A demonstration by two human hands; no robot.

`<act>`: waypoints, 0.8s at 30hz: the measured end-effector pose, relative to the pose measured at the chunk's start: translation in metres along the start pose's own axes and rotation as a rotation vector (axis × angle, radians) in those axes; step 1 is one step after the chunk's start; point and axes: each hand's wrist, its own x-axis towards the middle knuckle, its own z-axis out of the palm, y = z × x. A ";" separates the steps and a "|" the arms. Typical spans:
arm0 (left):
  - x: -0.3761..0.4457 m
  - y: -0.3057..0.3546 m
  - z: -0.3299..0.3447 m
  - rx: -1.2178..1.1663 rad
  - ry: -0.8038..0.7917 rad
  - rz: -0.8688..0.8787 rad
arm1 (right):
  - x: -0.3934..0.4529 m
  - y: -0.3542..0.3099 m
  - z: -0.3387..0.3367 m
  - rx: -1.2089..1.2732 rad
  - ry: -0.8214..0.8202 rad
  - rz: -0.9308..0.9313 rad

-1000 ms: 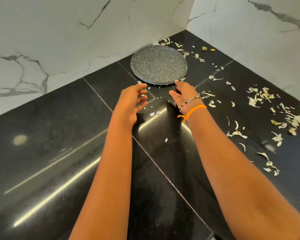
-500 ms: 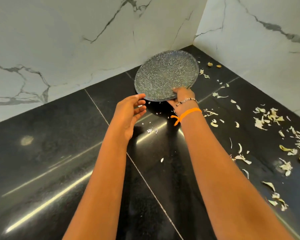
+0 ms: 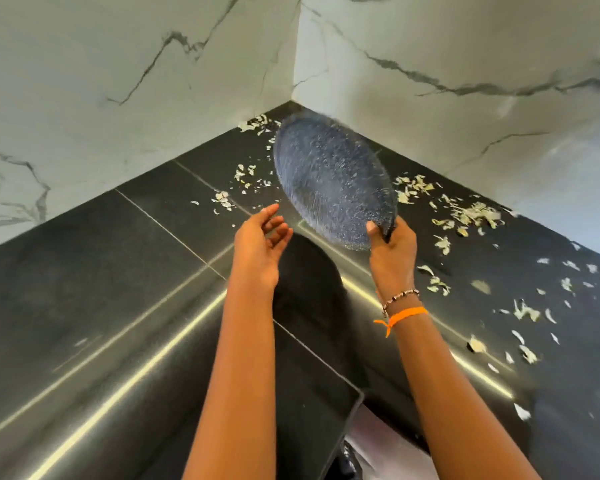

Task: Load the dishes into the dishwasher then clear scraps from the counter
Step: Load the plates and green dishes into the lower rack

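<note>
A dark speckled round plate (image 3: 329, 181) is held tilted in the air above the black counter (image 3: 94, 306), blurred by motion. My right hand (image 3: 392, 251) grips its lower rim, thumb on the near face and fingers behind. My left hand (image 3: 258, 244) hovers just left of the plate with relaxed, spread fingers, touching nothing. Pale vegetable scraps (image 3: 468, 216) lie scattered over the right side of the counter, and more scraps (image 3: 246, 178) lie near the corner where the plate stood.
White marble walls (image 3: 118, 81) meet in a corner behind the plate. The counter's front edge forms an inner corner (image 3: 357, 396) below my arms. Bright light streaks reflect on the glossy counter surface.
My right hand has lifted the plate off the counter and tipped it steeply on edge, pulling it toward me. Scraps that lay under and behind the plate now show. My left hand stays near, empty.
</note>
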 end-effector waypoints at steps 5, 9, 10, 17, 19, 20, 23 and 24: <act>-0.037 -0.020 0.002 0.039 -0.040 -0.089 | -0.045 -0.003 -0.033 -0.202 0.107 -0.161; -0.064 -0.031 0.008 0.151 -0.129 -0.148 | -0.075 -0.011 -0.053 -0.226 0.141 -0.078; -0.069 -0.032 0.009 0.194 -0.151 -0.150 | -0.079 -0.013 -0.056 -0.257 0.137 -0.085; -0.108 -0.045 0.009 0.424 -0.202 -0.122 | -0.123 -0.021 -0.091 -0.090 0.247 -0.062; -0.119 -0.050 0.009 0.477 -0.188 -0.083 | -0.137 -0.025 -0.104 0.023 0.299 -0.061; -0.123 -0.053 0.009 0.522 -0.180 -0.064 | -0.143 -0.027 -0.110 0.088 0.320 -0.054; -0.143 -0.073 0.012 0.684 -0.223 -0.017 | -0.169 -0.030 -0.145 0.244 0.442 -0.028; -0.151 -0.083 0.014 0.718 -0.251 -0.007 | -0.178 -0.030 -0.160 0.289 0.481 -0.023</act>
